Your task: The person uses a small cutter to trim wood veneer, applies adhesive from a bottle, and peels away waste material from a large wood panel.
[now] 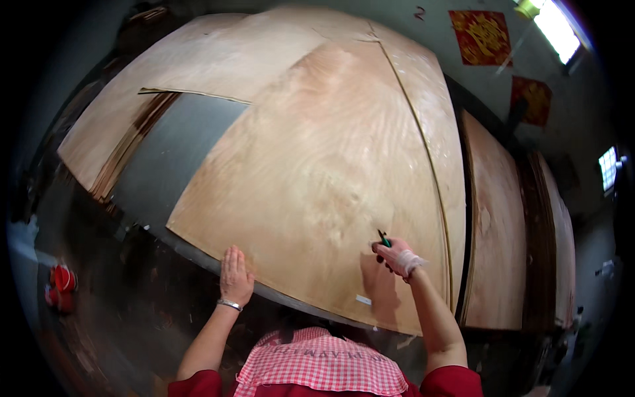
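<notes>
A large pale wood veneer sheet (297, 152) lies before me on a grey-topped table. My left hand (236, 275) rests at its near edge, fingers stretched out and together, holding nothing. Over the sheet's near right part, my right hand (398, 257) is closed on a small green-handled tool (384, 241) with a dark tip pointing up; its exact kind does not show. Thin whitish covering wraps that hand near the wrist. Below it lies a small white strip (363, 300) on the veneer. A long dark seam (423, 142) runs down the sheet's right side.
The grey tabletop (182, 145) shows at left, beside a stack of veneer edges (132, 145). More veneer stacks (493, 225) stand to the right past a dark gap. A red object (63, 279) is on the floor at far left.
</notes>
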